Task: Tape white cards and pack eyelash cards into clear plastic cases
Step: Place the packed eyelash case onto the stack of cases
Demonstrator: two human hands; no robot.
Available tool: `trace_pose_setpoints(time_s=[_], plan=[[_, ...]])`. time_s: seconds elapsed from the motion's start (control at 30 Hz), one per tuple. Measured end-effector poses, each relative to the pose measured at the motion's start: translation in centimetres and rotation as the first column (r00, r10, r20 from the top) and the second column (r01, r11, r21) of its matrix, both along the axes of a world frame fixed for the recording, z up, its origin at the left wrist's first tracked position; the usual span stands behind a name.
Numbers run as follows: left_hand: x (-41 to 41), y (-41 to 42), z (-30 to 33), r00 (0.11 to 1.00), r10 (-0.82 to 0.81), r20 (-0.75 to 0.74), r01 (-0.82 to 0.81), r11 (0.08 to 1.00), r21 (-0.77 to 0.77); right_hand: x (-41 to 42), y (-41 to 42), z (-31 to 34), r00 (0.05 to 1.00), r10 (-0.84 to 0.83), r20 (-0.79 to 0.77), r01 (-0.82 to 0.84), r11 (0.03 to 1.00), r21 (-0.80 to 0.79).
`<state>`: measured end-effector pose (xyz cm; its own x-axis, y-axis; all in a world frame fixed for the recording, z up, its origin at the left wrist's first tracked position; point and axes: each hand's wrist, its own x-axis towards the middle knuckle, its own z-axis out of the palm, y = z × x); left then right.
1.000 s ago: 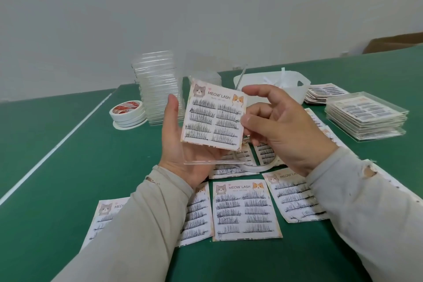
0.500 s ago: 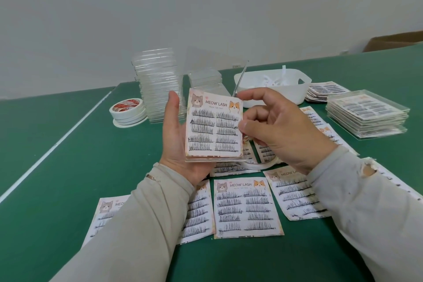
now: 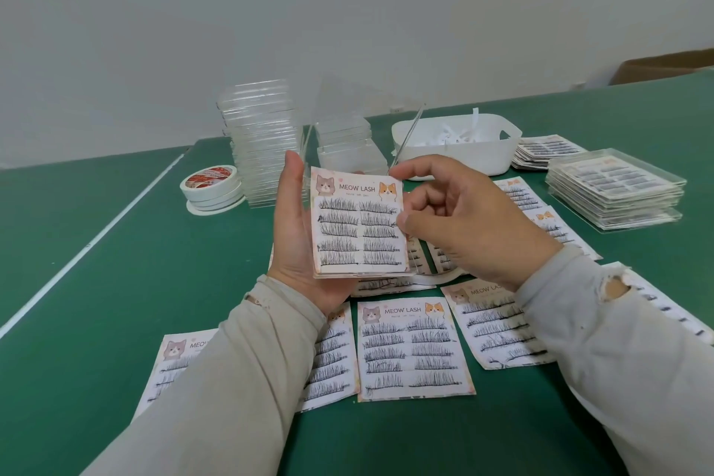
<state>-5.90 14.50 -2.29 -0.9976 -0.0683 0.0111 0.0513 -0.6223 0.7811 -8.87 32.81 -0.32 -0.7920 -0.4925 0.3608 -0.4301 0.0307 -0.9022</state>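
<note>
My left hand holds an open clear plastic case upright above the table, its transparent lid swung up and back. A "MEOW LASH" eyelash card lies flat in the case's base. My right hand pinches the card's right edge, with the forefinger at the top right corner and the thumb halfway down. Several more eyelash cards lie loose on the green table under my hands.
A tall stack of empty clear cases and tape rolls stand at the back left. A white basket of paper strips sits behind my hands. Packed cases and a card pile are at the right.
The card went from tilted above the case to lying flat inside its base. Both hands came lower and closer together, and the lid now stands open behind.
</note>
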Motion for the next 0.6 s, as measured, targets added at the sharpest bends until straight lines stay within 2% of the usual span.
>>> trace_pose_setpoints(time_s=[0.13,0.27,0.4,0.6], plan=[[0.09,0.03,0.13,1.0,-0.025,0.01,0.026,1.0,-0.016,0.16,-0.14,0.02,0.999,-0.035,-0.003,0.035,0.999,0.014],[0.71,0.5,0.55,0.977,-0.213,-0.02,0.213,0.975,0.061,0.32,-0.22,0.1,0.999,-0.036,-0.004,0.036,0.999,0.023],[0.77,0.64,0.71,0.975,-0.22,-0.01,0.22,0.972,0.079,0.32,-0.22,-0.07,0.999,-0.045,-0.012,0.046,0.998,0.049],[0.73,0.71,0.6,0.989,-0.143,0.023,0.141,0.987,0.083,0.57,-0.35,-0.21,0.995,-0.073,-0.066,0.082,0.987,0.14]])
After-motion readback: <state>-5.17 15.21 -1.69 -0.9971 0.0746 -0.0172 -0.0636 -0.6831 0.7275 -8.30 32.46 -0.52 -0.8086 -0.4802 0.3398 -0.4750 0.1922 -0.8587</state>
